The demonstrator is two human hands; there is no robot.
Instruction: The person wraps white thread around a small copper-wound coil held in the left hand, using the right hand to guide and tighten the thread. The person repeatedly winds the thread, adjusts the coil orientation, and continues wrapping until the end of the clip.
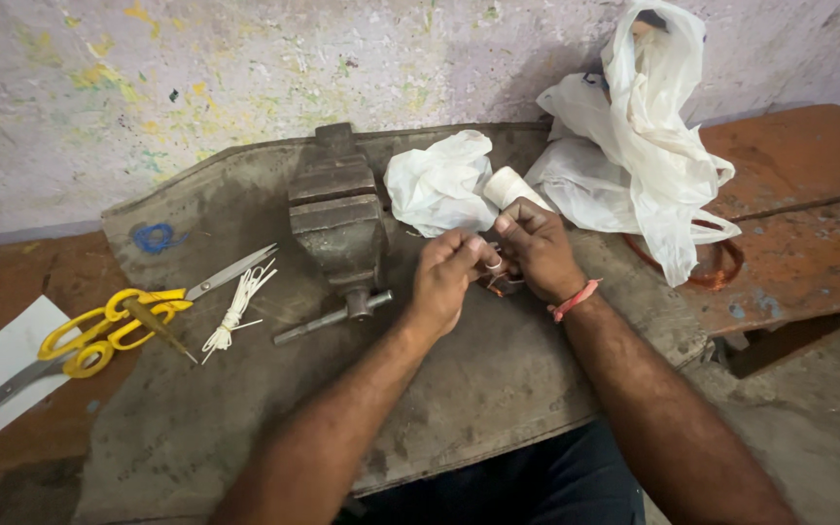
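Both hands meet over bench (498, 389) centre: left hand (447, 277) & right hand (537, 251) pinched together on small copper coil (498, 283), held between fingertips (mostly hidden). Vise (337, 219) just left; white tape roll (511, 187) behind; yellow scissors (109, 326) well apart.

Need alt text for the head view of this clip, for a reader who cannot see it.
Two bare hands, left hand and right hand, meet over a grey workbench, pinching a small copper-coloured coil. A bench vise stands just left of them, with yellow-handled scissors and white string further left and white plastic bags behind.
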